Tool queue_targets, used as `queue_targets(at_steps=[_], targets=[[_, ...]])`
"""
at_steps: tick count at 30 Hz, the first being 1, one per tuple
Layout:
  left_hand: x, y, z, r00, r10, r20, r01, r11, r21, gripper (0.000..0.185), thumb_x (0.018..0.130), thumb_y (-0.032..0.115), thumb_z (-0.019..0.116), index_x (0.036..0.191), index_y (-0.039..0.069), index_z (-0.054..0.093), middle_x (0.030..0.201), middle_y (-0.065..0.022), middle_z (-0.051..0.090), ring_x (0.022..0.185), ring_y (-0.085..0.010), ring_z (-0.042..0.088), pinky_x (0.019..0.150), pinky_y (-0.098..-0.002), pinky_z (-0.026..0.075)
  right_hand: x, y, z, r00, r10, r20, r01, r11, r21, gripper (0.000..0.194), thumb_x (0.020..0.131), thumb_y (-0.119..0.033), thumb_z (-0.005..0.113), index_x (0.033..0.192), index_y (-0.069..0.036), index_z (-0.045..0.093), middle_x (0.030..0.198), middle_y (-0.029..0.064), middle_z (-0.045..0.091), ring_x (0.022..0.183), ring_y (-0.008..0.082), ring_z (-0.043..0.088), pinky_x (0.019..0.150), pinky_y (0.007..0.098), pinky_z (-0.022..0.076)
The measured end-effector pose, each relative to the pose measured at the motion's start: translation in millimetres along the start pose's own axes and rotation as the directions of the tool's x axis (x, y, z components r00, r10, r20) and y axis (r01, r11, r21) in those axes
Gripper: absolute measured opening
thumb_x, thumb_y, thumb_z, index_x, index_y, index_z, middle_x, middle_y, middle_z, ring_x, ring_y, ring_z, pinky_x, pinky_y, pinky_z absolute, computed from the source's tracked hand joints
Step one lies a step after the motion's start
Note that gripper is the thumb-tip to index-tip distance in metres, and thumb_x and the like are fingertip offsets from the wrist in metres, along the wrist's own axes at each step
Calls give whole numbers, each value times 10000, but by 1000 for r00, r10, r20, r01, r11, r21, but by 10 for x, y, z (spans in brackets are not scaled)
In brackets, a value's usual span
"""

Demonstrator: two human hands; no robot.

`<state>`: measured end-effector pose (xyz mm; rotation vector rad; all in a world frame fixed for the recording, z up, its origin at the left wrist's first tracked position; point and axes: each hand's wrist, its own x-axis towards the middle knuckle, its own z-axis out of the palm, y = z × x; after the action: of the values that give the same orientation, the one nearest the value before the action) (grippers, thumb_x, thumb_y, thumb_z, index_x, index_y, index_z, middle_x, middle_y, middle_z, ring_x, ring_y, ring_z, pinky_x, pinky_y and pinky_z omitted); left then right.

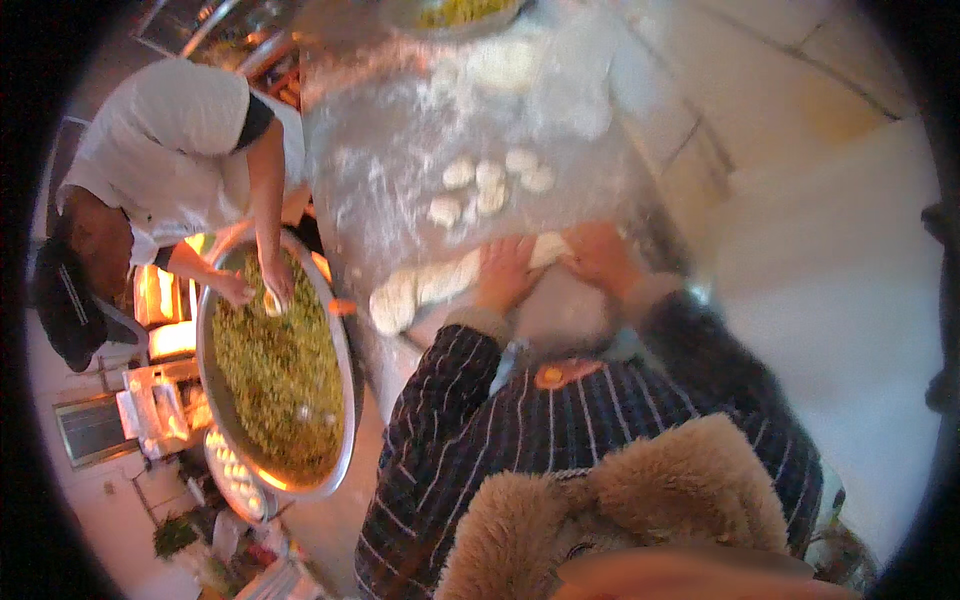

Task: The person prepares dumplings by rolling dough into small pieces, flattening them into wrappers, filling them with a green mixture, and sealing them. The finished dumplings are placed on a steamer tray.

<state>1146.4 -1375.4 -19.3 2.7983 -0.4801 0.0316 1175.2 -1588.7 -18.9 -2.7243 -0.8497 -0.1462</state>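
A thick roll of pale dough (439, 281) lies across the floured worktop in front of me, its blunt, bulging end to the left. Over its right part rests my left hand (508, 268), fingers pointing away from me and curled over the dough. My right hand (602, 257) is at the roll's right end, with its fingertips against the dough. A short stretch of dough (549, 247) shows between the two hands. Several small round dough pieces (491, 178) sit grouped just beyond the roll.
On the left, a large metal basin (349, 420) holds chopped green filling (281, 375). A co-worker (180, 150) leans over it, holding a small pale piece. Flour covers the worktop (360, 135). Another bowl (450, 30) stands at the far end; a tray (240, 487) of pale pieces is lower left.
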Motion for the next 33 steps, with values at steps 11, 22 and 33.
queue_targets(at_steps=[11, 22, 33], targets=[[-502, 489, -981, 999, 26, -35, -25, 999, 27, 462, 832, 450, 573, 1121, 91, 624, 1077, -142, 613, 1048, -333, 549, 915, -494, 400, -566, -99, -932, 986, -75, -147, 80, 996, 30, 254, 799, -342, 616, 894, -108, 640, 918, 113, 604, 903, 311, 573, 761, 407, 446], [-251, 960, -444, 998, 67, -16, -68, 921, -383, 498, 690, 205, 730, 1143, 87, 562, 1077, -146, 569, 1042, -348, 529, 888, -438, 433, -671, 169, -848, 929, 106, 354, -314, 729, 607, 423, 810, -424, 651, 1014, -54, 636, 1025, 178, 634, 898, 362, 614, 777, 437, 481], [47, 1110, -83, 1000, -10, 9, 12, 989, -148, 344, 828, 212, 559, 1132, 54, 532, 952, -190, 654, 894, -353, 642, 759, -483, 497, -334, -94, -174, 838, 511, 190, -507, 602, 618, 353, 872, -314, 557, 1067, -34, 651, 987, 147, 676, 850, 247, 643, 731, 360, 498]])
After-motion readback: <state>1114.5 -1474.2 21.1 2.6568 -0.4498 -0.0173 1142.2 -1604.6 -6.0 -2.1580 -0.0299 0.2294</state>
